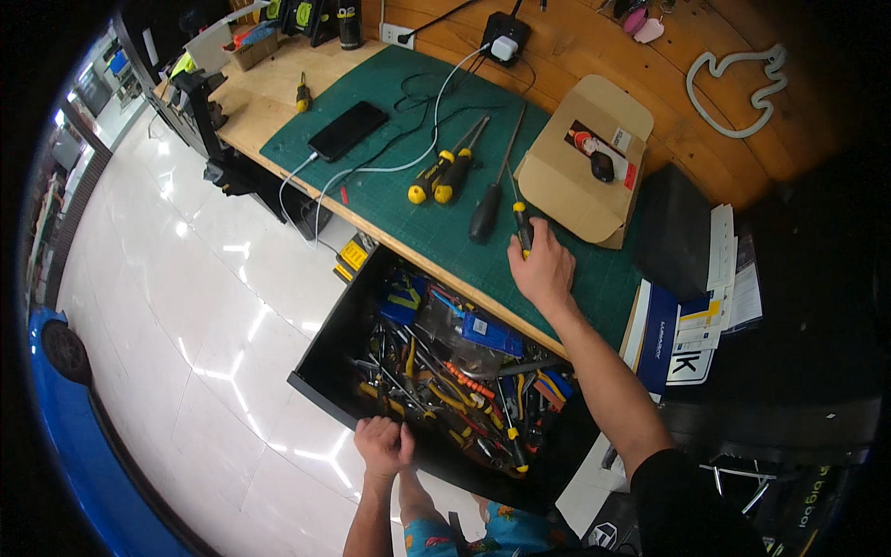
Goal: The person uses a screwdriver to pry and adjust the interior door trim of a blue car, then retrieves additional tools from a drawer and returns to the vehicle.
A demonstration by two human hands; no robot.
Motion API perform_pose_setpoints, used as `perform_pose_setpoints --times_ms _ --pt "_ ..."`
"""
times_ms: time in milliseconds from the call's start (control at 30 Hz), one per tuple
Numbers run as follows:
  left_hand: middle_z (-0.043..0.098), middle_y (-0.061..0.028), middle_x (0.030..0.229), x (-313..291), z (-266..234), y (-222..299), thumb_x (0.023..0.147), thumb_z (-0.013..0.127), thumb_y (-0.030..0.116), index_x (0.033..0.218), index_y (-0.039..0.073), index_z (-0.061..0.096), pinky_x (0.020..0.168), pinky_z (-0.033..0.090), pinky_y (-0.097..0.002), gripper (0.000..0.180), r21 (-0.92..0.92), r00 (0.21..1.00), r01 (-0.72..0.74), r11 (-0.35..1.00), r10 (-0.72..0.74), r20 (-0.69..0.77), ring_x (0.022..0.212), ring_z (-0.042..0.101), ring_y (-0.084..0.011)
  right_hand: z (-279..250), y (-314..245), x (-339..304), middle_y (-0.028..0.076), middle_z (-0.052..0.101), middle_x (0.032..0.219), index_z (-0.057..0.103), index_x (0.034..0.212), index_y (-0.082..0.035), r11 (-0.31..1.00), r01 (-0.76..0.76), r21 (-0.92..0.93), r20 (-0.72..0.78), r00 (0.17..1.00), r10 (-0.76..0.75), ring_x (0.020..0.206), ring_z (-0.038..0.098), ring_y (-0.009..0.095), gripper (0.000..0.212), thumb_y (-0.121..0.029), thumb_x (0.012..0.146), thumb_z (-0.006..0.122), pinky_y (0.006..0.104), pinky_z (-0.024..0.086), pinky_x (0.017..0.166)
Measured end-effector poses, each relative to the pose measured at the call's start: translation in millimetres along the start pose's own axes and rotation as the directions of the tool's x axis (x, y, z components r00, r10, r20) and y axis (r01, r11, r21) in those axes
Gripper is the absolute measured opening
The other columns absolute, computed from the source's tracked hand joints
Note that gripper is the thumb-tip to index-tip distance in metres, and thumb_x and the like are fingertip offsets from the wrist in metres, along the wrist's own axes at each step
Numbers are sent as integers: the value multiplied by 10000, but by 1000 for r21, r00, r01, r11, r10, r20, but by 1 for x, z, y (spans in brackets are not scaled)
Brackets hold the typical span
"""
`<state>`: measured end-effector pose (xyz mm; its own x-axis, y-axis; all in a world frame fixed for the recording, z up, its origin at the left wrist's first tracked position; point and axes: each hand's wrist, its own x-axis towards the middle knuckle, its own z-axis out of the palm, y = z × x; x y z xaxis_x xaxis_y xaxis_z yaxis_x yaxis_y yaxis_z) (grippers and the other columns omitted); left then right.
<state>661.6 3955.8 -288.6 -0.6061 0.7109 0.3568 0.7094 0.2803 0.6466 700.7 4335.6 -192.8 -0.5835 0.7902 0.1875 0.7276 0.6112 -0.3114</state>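
My right hand [543,269] is closed around the handle of a black-and-yellow screwdriver [522,221] on the green cutting mat [390,209]. Just left of it lies a long screwdriver with a dark handle [484,213]. Further left, two yellow-and-black screwdrivers [453,178] rest side by side. My left hand [382,447] grips the front edge of the pulled-out black drawer [320,392]. Inside the drawer is a jumble of pliers, screwdrivers and other tools, among them a yellow-and-black screwdriver [516,450] near the front right.
A black phone [348,131] on a white cable and a small screwdriver [303,97] lie on the bench's left side. An open cardboard box [566,176] sits behind my right hand. Books and papers [661,339] stand at the right. A blue car [83,446] is on the far left.
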Motion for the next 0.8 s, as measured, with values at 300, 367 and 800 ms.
perform_pose_setpoints --times_ms 300,367,800 --pt "418 -74 577 2 -5 -8 676 663 95 574 103 416 556 301 -411 267 10 999 -17 1000 16 45 538 455 -294 1 -11 2 216 647 1105 488 1286 -29 1000 -8 21 -19 1000 9 980 660 423 459 -285 922 602 529 511 832" --pt "419 -63 578 4 -4 -9 677 678 125 568 119 429 557 299 -404 271 14 997 -31 999 29 72 539 456 -276 1 -8 6 208 642 1115 484 1292 -35 1000 -7 12 -17 1000 7 981 659 418 460 -287 925 601 529 509 833" --pt "559 -2 690 22 -17 -1 767 723 281 679 164 619 635 377 -409 180 128 873 19 992 -79 481 683 573 -225 11 -2 8 164 665 1094 492 1306 -79 994 -88 -71 6 996 88 940 665 400 503 -283 877 658 521 497 786"
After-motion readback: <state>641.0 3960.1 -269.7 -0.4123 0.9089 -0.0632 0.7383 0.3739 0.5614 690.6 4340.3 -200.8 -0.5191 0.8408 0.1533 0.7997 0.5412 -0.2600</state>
